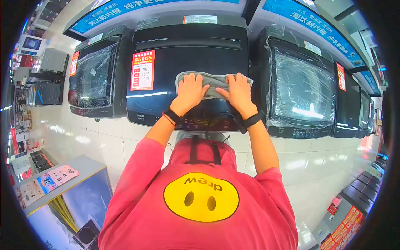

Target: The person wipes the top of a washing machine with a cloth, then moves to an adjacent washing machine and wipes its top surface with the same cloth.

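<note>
A grey cloth (214, 86) with a pale edge lies bunched on the dark, glossy lid of a top-loading washing machine (175, 54). My left hand (191, 89) presses on the cloth's left part, fingers bent over it and thumb turned inward. On its right part, my right hand (238, 91) grips it in the same way, and the two thumbs come near each other. Some of the cloth is hidden beneath both hands. A red and white price sticker (143, 70) is on the lid, left of the cloth.
Film-wrapped washing machines stand close by on the left (93, 73) and right (304, 83). A blue sign strip (154, 8) runs behind them. Tiled floor (133, 137) lies in front. At the lower left is a display counter (85, 166) with leaflets.
</note>
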Demonstrator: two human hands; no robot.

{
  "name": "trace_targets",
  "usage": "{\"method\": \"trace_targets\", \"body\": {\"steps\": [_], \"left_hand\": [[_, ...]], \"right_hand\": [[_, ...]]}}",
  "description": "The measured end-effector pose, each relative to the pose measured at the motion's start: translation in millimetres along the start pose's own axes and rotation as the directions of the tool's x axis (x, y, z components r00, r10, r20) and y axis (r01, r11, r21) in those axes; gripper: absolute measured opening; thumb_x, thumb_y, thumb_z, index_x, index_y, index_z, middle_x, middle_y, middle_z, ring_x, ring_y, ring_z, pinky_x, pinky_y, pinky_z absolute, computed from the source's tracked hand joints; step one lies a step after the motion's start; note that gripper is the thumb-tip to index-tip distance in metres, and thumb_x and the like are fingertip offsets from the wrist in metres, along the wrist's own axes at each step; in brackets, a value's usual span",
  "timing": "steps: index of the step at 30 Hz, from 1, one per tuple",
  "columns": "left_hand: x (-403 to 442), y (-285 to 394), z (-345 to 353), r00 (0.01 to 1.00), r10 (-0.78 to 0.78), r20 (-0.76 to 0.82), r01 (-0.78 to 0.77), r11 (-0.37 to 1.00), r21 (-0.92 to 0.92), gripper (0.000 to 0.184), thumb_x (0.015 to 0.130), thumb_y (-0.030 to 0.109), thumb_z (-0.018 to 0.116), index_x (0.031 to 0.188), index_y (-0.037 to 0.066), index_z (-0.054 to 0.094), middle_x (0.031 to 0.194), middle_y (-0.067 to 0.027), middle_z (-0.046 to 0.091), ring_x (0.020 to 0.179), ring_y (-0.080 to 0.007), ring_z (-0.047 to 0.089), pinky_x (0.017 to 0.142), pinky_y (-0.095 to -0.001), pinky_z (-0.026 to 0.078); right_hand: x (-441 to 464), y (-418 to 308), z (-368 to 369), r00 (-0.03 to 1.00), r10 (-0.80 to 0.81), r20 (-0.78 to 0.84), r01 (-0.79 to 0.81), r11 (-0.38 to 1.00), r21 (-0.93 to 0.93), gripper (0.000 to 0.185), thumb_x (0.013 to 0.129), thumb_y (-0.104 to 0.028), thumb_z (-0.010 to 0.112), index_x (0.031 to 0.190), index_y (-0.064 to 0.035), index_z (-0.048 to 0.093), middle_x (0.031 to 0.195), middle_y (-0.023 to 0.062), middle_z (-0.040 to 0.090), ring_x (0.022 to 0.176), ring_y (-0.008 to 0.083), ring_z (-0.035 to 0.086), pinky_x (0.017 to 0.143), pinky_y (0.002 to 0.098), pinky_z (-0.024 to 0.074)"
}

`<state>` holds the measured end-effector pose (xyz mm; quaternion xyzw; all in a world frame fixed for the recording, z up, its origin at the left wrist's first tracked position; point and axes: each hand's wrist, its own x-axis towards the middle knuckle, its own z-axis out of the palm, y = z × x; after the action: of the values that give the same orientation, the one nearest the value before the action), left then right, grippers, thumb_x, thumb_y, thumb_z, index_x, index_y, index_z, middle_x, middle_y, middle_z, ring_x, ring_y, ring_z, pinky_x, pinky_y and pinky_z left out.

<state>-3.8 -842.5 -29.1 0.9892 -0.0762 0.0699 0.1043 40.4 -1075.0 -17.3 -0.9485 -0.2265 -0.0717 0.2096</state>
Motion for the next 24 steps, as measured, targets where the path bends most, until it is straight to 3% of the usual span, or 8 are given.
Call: {"method": "trace_targets", "body": {"steps": [2,5,7,12,15,18,24], "left_hand": [[-6.4,3.4,-2.6,0.999,-0.014,0.029,0.015,1.000,-0.008,0.045,0.105,0.045,0.073,0.119,0.003,0.064,0.108,-0.0188,0.066,0.104,-0.0409,0.068,0.079,-0.0534,0.057],[-41.8,20.9,-11.1,0.998,-0.013,0.065,0.016,0.999,-0.046,0.043,0.103,0.042,0.075,0.118,0.003,0.063,0.106,-0.0182,0.065,0.101,-0.0403,0.068,0.074,-0.0511,0.056],[-64.1,32.3,-17.3,0.999,0.027,0.029,-0.026,0.998,-0.049,0.041,0.101,0.039,0.078,0.116,0.004,0.063,0.105,-0.0170,0.062,0.100,-0.0389,0.066,0.075,-0.0512,0.055],[-94.0,57.9,-30.2,0.992,-0.026,0.124,0.035,0.997,-0.073,0.038,0.100,0.036,0.078,0.113,0.005,0.062,0.106,-0.0167,0.060,0.102,-0.0380,0.063,0.080,-0.0511,0.053],[-88.7,53.8,-27.5,0.989,-0.028,0.143,0.043,0.994,-0.099,0.037,0.101,0.035,0.078,0.113,0.004,0.061,0.107,-0.0177,0.061,0.103,-0.0389,0.063,0.080,-0.0518,0.053],[-73.8,47.6,-24.5,0.989,-0.018,0.149,0.038,0.991,-0.130,0.037,0.102,0.035,0.077,0.113,0.004,0.061,0.107,-0.0188,0.061,0.102,-0.0404,0.064,0.080,-0.0531,0.053],[-21.2,32.0,-17.3,0.986,-0.054,0.160,0.076,0.989,-0.130,0.038,0.105,0.038,0.072,0.114,0.002,0.063,0.111,-0.0220,0.063,0.107,-0.0441,0.066,0.084,-0.0564,0.057]], "right_hand": [[-10.4,-3.2,-0.2,1.000,-0.017,-0.023,0.017,0.999,-0.032,0.050,0.084,-0.053,0.089,0.106,-0.0137,0.066,0.109,0.0101,0.059,0.108,0.0338,0.060,0.083,0.0493,0.0494],[-41.8,-17.2,-11.7,0.997,0.025,0.070,-0.023,0.999,-0.039,0.050,0.083,-0.050,0.091,0.106,-0.0135,0.066,0.110,0.0109,0.058,0.109,0.0344,0.060,0.084,0.0492,0.0489],[-69.2,-28.5,-17.0,0.993,0.057,0.102,-0.051,0.997,-0.052,0.050,0.082,-0.047,0.091,0.108,-0.0129,0.066,0.110,0.0116,0.059,0.108,0.0343,0.059,0.084,0.0481,0.0464],[-101.0,-44.4,-28.6,0.983,0.100,0.152,-0.100,0.995,-0.008,0.049,0.081,-0.042,0.093,0.110,-0.0118,0.068,0.112,0.0121,0.059,0.108,0.0341,0.058,0.086,0.0478,0.0444],[-91.3,-42.7,-31.1,0.978,0.116,0.176,-0.122,0.992,0.027,0.043,0.085,-0.041,0.092,0.106,-0.0119,0.066,0.109,0.0115,0.058,0.105,0.0344,0.057,0.085,0.0478,0.0443],[-73.3,-33.3,-27.3,0.983,0.085,0.165,-0.092,0.995,0.035,0.045,0.080,-0.040,0.094,0.106,-0.0129,0.069,0.112,0.0109,0.058,0.108,0.0336,0.058,0.086,0.0469,0.0449],[-20.0,-6.1,-15.5,0.995,0.010,0.095,-0.011,1.000,0.013,0.048,0.079,-0.047,0.093,0.103,-0.0140,0.067,0.108,0.0084,0.058,0.105,0.0320,0.059,0.084,0.0466,0.0466]]}}
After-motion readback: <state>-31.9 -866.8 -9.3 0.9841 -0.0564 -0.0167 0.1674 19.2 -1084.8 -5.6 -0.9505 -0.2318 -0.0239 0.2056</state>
